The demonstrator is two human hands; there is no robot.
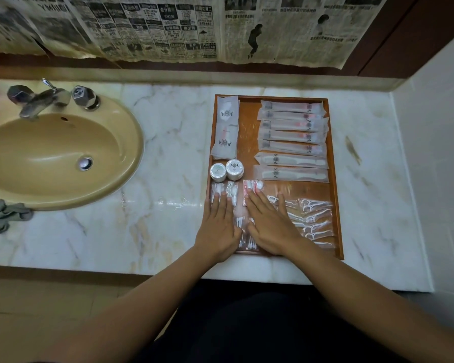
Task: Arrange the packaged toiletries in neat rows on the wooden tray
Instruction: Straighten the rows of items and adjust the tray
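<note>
Five translucent, perhaps toothbrush, packets [291, 126]

Bare wood on the tray [249, 142] lies open between the sachets [225, 127] and the long packets [291, 127].

Left grip [218, 226]: palm down, fingers straight, pointing twelve o'clock. Right grip [270, 224]: palm down, fingers spread toward eleven o'clock. Forearms bare.

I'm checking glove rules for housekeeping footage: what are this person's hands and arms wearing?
Nothing visible. The left hand and right hand are bare: no gloves, rings or watch. The left forearm and right forearm are uncovered to the frame's edge; no sleeves show.
</note>
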